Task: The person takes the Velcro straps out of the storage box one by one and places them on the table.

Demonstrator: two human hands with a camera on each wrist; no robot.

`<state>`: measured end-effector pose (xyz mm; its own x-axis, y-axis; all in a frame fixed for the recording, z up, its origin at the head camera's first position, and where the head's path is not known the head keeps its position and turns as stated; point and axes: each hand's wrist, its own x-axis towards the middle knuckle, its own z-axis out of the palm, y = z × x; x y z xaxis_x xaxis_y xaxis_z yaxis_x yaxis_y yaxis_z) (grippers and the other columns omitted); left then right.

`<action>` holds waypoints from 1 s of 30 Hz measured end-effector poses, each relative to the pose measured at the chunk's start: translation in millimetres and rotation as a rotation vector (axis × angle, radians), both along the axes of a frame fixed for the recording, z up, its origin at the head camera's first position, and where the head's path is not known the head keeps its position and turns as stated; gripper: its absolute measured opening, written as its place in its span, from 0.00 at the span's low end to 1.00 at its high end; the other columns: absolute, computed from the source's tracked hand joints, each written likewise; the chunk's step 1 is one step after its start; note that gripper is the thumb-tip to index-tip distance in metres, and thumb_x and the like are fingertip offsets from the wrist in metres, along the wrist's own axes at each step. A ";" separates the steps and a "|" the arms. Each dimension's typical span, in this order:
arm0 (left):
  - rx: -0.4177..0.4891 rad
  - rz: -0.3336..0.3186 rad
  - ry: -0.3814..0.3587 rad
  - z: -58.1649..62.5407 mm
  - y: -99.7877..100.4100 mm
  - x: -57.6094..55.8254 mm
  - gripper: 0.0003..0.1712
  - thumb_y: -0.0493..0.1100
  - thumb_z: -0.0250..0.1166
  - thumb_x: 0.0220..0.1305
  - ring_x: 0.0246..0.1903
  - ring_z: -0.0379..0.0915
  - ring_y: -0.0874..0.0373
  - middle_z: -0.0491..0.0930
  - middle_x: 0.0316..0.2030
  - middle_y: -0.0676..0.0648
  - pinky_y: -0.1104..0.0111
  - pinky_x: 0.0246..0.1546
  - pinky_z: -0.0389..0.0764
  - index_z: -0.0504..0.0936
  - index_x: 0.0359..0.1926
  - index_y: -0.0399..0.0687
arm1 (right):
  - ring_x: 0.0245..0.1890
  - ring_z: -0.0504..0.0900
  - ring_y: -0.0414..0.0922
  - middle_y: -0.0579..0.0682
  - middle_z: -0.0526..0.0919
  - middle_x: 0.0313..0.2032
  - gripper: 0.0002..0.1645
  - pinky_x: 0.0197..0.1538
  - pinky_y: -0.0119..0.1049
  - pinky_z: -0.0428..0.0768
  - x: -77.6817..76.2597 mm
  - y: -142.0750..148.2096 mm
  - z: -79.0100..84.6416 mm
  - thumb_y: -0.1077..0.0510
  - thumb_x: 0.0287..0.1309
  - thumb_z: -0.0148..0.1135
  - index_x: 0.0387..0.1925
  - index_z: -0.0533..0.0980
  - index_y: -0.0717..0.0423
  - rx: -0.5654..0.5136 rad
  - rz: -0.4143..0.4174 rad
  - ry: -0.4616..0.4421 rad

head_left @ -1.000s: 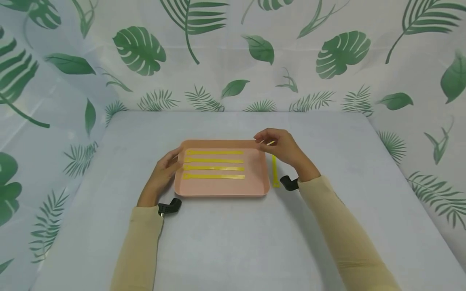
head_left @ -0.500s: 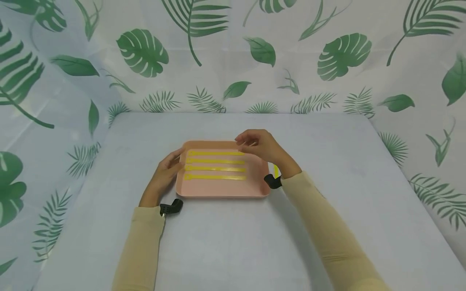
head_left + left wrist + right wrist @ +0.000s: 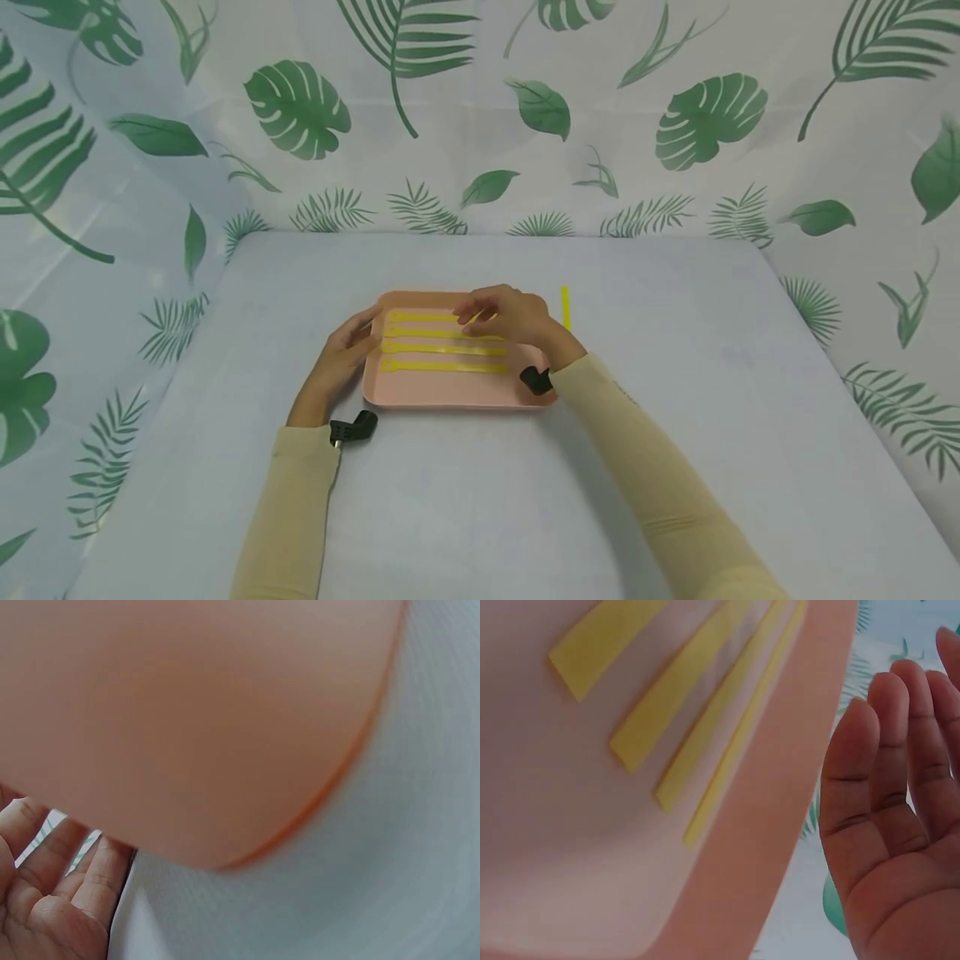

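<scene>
A shallow pink tray (image 3: 450, 393) lies on the table, with several flat yellow strips (image 3: 450, 367) in parallel rows inside it. Each strip has a wider looped end at the left. My left hand (image 3: 330, 362) rests against the tray's left side, its fingers along the rim; in the left wrist view those fingers (image 3: 97, 881) are partly hidden behind the tray. Over the tray's right half is my right hand (image 3: 513, 317), holding nothing, its fingers loosely bent above the upper strips. The right wrist view shows the bare palm and relaxed fingers (image 3: 889, 765) beside the strips' plain ends (image 3: 626, 746).
One more yellow strip (image 3: 566, 308) lies on the white table (image 3: 465, 500) just right of the tray, its lower part hidden by the right wrist. Black wrist cameras (image 3: 355, 427) sit on both wrists. A leaf-patterned cloth (image 3: 480, 117) stands behind and at both sides.
My right hand has moved left and lower, from the tray's right rim to above the strips. The far end of the loose strip now shows. My left hand stays at the tray's side.
</scene>
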<state>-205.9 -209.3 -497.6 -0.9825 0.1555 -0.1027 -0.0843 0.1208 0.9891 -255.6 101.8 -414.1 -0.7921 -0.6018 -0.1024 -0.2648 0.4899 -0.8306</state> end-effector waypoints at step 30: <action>-0.026 -0.003 0.022 -0.8 -3.2 -1.7 0.34 0.36 0.58 0.82 0.82 0.54 0.40 0.57 0.84 0.39 0.50 0.81 0.59 0.62 0.83 0.40 | 0.43 0.85 0.44 0.48 0.90 0.39 0.11 0.54 0.38 0.85 5.2 -31.9 -30.7 0.74 0.60 0.73 0.43 0.87 0.60 0.135 0.164 -0.035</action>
<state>-207.6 -212.5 -498.5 -0.9840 0.1564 -0.0855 -0.0624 0.1472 0.9871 -250.4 69.9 -444.8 -0.6790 -0.7017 -0.2160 -0.3229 0.5497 -0.7704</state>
